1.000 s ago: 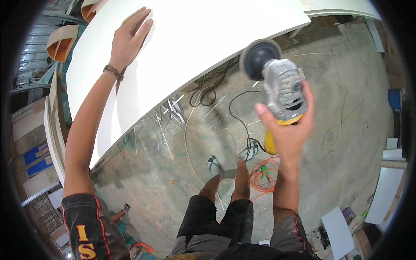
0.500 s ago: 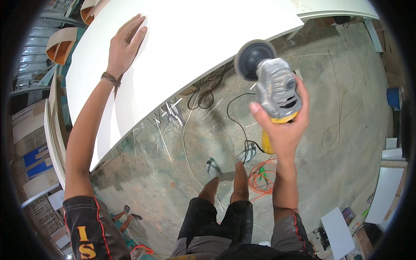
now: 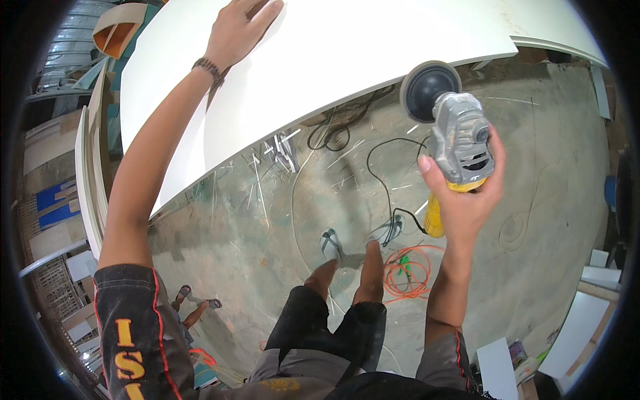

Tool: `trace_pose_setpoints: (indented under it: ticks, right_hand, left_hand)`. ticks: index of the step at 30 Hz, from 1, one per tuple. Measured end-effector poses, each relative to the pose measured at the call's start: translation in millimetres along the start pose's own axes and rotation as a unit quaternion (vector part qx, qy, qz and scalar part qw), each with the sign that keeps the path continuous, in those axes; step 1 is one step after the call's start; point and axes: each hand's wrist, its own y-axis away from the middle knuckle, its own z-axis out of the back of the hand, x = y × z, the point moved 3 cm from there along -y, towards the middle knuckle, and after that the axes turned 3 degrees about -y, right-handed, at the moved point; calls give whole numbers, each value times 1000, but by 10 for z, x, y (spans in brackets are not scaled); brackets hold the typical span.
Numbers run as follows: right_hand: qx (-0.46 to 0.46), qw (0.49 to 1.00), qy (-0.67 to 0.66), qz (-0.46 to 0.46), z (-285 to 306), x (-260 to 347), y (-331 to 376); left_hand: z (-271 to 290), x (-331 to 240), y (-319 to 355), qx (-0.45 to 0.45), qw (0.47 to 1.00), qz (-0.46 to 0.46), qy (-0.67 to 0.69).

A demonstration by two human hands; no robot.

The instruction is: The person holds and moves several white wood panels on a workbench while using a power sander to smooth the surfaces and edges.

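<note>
In my right hand [image 3: 470, 207] is an angle grinder [image 3: 460, 137] with a grey metal head and a yellow body. Its round dark disc [image 3: 431, 91] meets the front edge of a large white panel [image 3: 320, 60] in this view; whether they touch I cannot tell. My left hand [image 3: 243, 30] rests palm down on top of the panel, fingers apart, some fingertips cut off by the upper rim of the picture. A black cord [image 3: 371, 167] runs from the grinder's lower end down toward my feet.
A coiled orange hose [image 3: 408, 273] lies on the floor by my feet. White offcut strips [image 3: 283, 152] are scattered under the panel edge. Another person's legs [image 3: 193, 310] show at lower left. White boards [image 3: 577, 333] stand at the right.
My left hand has slid up and to the right across the panel. The grinder in my right hand has shifted right along the panel's edge, while my view has moved too.
</note>
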Motion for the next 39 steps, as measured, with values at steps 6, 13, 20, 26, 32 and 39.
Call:
trace_pose_setpoints:
  ticks: [6, 13, 20, 26, 32, 39]
  right_hand:
    - [63, 997, 13, 44, -438, 136, 426]
    - [123, 989, 22, 83, -971, 357, 926]
    - [156, 982, 46, 95, -1279, 488, 1295]
    - [135, 987, 68, 56, -848, 839, 1429]
    - [51, 989, 130, -43, 209, 1446, 1498]
    - [-86, 980, 125, -131, 1777, 1834, 1462]
  left_hand:
    - [-22, 89, 19, -1, 1000, -1, 0]
    - [-101, 209, 38, -20, 999, -36, 19]
    - [40, 260, 38, 39, 975, 47, 212]
    - [239, 424, 43, 96, 859, 122, 487]
    - [596, 422, 1739, -245, 881, 266, 305]
    - [-116, -1521, 3003, -135, 501, 586, 623]
